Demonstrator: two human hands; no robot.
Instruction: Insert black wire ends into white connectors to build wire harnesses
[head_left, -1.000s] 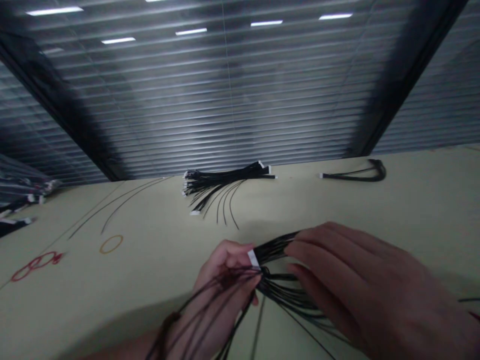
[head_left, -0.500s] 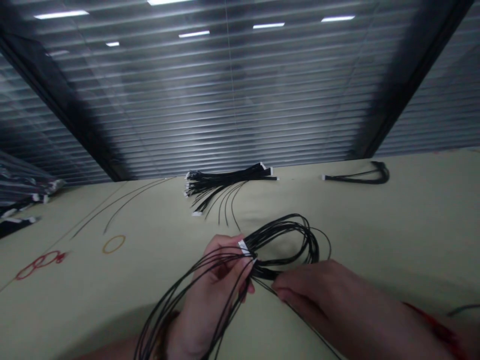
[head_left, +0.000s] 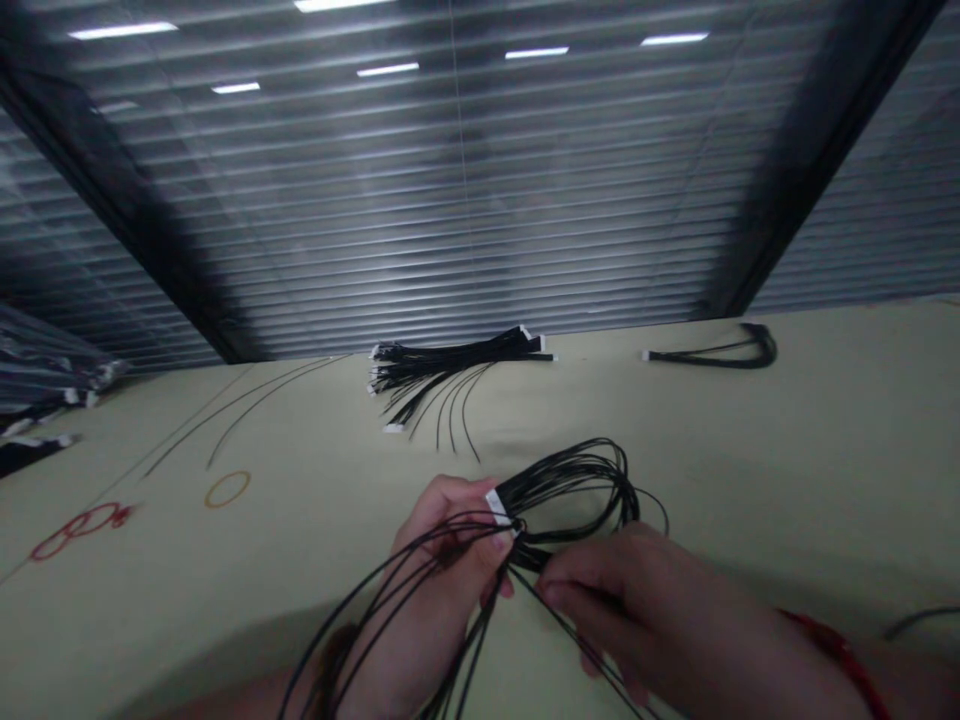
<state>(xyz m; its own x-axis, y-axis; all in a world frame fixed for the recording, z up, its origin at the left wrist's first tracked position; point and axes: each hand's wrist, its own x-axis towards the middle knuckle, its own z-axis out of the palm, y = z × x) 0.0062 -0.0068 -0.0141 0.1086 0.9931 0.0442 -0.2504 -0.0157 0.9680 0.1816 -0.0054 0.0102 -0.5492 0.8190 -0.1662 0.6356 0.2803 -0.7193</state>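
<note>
Looped black wires [head_left: 555, 468], right hand [head_left: 637, 605] covering part, cable pile [head_left: 465, 353] behind

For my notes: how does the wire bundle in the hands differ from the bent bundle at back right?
The held bundle is in the left hand; the bent bundle lies on the table. The held bundle forms a wide loop; the bent bundle is a narrow hook. Both are black with a white part showing.

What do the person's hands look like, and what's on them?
Both are bare, and no sleeves show. The left hand has a dark, brownish band at its wrist, too dim to make out well. The right hand has a thin red band.
</note>
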